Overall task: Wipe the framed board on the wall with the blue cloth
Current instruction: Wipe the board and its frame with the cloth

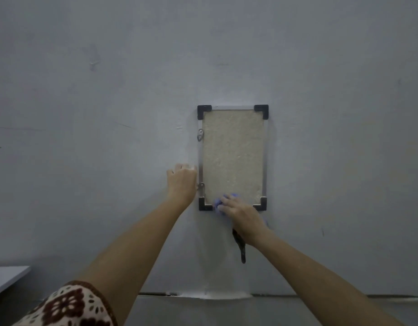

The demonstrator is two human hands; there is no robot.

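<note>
Framed board with black corner caps on grey wall, left hand curled round its left rail, right hand clutching bunched blue cloth against bottom edge

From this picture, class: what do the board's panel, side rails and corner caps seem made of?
Panel: probably cork or pressed fibre, matte; speckled tan grain. Side rails: likely aluminium; thin, pale, faint sheen. Corner caps: seemingly black plastic, matte, moulded L-shapes.
</note>
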